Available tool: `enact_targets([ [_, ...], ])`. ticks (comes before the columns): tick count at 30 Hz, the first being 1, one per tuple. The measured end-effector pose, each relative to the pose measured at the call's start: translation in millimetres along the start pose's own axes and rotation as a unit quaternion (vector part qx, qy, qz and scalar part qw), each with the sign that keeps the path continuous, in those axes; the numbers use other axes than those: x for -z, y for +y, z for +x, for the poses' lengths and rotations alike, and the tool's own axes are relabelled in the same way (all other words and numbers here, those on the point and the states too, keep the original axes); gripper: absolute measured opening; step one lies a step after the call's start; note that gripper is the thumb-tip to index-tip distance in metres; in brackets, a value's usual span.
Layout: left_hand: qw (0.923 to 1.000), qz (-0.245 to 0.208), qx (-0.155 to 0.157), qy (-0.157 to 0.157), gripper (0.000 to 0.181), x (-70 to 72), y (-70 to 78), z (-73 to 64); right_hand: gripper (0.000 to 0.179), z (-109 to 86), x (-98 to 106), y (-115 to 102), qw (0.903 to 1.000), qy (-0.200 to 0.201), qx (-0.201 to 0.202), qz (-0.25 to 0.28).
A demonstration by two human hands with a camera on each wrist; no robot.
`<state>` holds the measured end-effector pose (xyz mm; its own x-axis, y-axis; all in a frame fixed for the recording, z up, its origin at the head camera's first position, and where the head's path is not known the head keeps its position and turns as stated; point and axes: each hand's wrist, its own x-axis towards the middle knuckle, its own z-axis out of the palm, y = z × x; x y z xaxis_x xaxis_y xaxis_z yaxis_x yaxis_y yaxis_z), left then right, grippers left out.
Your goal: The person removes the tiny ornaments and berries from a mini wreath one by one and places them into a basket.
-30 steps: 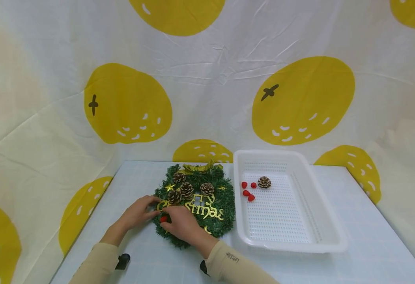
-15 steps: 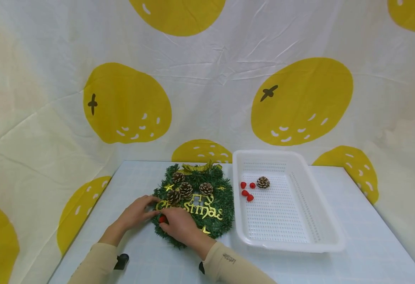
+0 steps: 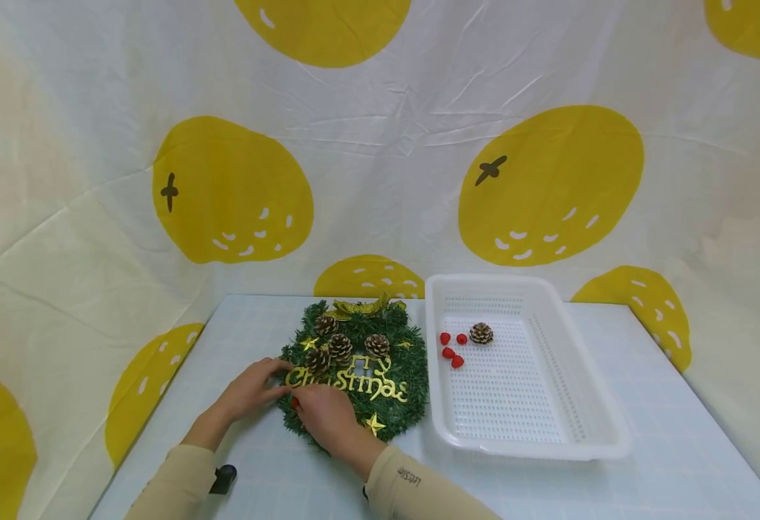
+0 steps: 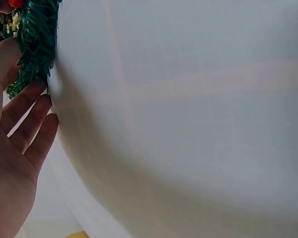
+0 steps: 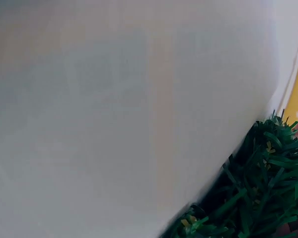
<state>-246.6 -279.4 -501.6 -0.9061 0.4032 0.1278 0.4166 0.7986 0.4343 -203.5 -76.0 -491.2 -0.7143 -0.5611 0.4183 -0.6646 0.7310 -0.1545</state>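
A green Christmas wreath point(image 3: 402, 415) lies flat on the table, with gold "Christmas" lettering point(image 3: 380, 388), several pinecones point(image 3: 377, 346) and gold stars on it. My left hand point(image 3: 250, 390) grips its left edge; in the left wrist view the thumb is on the upper side of the wreath point(image 4: 38, 34) and the fingers reach to its underside. Over the lower left of the wreath, my right hand point(image 3: 329, 417) holds a red raspberry point(image 3: 295, 403) down against the greenery. Its fingertips are mostly hidden in the head view.
Right of the wreath stands a white perforated plastic basket point(image 3: 597, 404). Several red raspberries point(image 3: 448, 353) and one pinecone point(image 3: 481, 333) lie in its left part. A fruit-patterned white cloth point(image 3: 386, 180) hangs behind the table point(image 3: 276, 480).
My right hand has shifted slightly over the wreath's lower left, and less of the raspberry shows. The left hand keeps its hold on the edge.
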Motion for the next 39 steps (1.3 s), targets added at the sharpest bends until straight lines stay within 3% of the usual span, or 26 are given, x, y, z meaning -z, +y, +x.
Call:
enact_targets([
  [5, 1.0000, 0.005, 0.001, -0.001, 0.037, -1.3, -0.2, 0.1, 0.016, 1.4, -2, -2, 0.9996, 0.006, -0.011, -0.026],
  [13, 1.0000, 0.007, -0.004, 0.002, 0.036, 1.3, 0.5, 1.4, 0.007, 3.2, -5, -7, 0.9938, 0.002, -0.008, -0.110],
  [22, 1.0000, 0.002, -0.007, 0.001, 0.037, 2.1, 1.5, 1.2, 0.012, 1.6, -2, -4, 0.9926, 0.000, 0.017, -0.120],
  [25, 1.0000, 0.003, -0.005, 0.001, 0.037, 2.2, 1.6, 0.4, 0.011, 2.2, 0, -2, 0.9968, -0.003, 0.006, -0.079],
  [29, 1.0000, 0.005, 0.003, -0.003, 0.037, 2.2, 1.5, 0.0, 0.006, 4.1, 6, 5, 0.9986, -0.013, -0.029, 0.042],
  [32, 0.9999, -0.002, 0.008, -0.006, 0.036, 2.7, 2.9, -0.2, 0.010, 5.9, 15, 11, 0.9891, -0.022, -0.059, 0.133],
  [39, 0.9999, -0.001, 0.010, -0.005, 0.036, 2.3, 4.1, -0.1, 0.018, 10.3, 38, 23, 0.9699, 0.002, -0.090, 0.226],
])
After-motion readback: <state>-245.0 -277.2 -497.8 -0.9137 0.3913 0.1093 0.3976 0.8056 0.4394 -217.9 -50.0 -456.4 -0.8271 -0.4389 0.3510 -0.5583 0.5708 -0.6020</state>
